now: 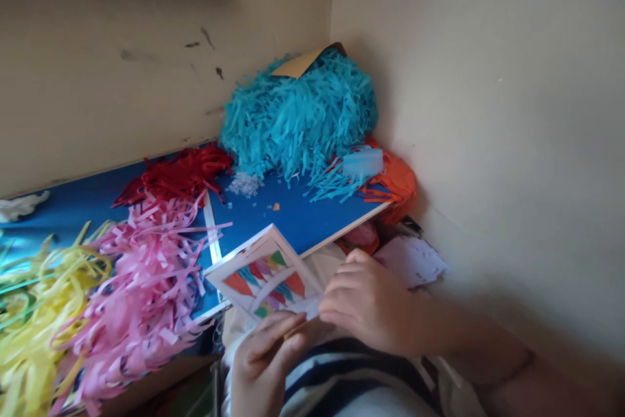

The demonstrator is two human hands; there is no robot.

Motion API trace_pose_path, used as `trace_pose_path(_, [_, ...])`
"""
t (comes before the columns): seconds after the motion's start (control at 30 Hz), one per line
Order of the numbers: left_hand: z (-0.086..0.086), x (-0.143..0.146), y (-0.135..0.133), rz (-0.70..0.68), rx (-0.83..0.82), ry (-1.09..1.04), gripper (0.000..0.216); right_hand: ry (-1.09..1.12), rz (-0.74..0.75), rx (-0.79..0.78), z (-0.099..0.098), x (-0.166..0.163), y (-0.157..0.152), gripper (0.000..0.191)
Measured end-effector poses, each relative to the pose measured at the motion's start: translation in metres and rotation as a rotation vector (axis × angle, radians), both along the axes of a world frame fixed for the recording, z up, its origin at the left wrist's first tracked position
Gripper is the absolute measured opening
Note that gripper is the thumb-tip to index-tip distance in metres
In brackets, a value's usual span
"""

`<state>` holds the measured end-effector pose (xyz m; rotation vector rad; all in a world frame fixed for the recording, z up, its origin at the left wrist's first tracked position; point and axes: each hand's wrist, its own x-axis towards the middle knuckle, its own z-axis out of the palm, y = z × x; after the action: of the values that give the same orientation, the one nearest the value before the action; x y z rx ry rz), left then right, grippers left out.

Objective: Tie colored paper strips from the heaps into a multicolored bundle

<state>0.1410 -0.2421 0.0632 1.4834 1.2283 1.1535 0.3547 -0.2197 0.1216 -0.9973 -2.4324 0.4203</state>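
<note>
Low in the head view, my left hand (266, 362) is closed in a pinch, thumb against fingers. A small brownish piece (308, 331), blurred and mostly covered, seems to lie between its fingertips and my right hand (368, 303). My right hand is also closed, its fingers curled together just right of the left one. Right beyond them a white card (219, 272) with a printed picture of coloured tassels lies tilted by the table edge. Its near end is hidden behind my fingers.
The blue table (278, 209) carries a large turquoise heap of fringed paper (297, 118) with a brown card (303, 64) on top. Red (178, 173), pink (146, 287), yellow (53, 319) and orange fringe (398, 179) lie around. Small clear bits (245, 184) are piled near the red fringe.
</note>
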Motion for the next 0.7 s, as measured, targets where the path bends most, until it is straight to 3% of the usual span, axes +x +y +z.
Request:
trace_pose_path(0.13, [-0.009,0.003,-0.004,0.091,-0.191,-0.158,0.020,0.106,-0.075,-0.075,-0.003,-0.003,0.005,0.010])
trace_pose_path(0.27, [-0.015,0.007,-0.007,0.101,-0.322,-0.314,0.029,0.132,-0.079,-0.044,-0.005,-0.015,0.008,0.008])
trace_pose_path(0.5, [-0.013,0.012,-0.004,0.142,-0.389,-0.415,0.032,0.126,-0.099,0.240,-0.016,-0.024,0.007,0.021])
trace_pose_path(0.7, [-0.009,0.018,-0.002,0.077,-0.480,-0.564,0.033,0.101,0.016,0.427,-0.027,-0.017,-0.001,0.022])
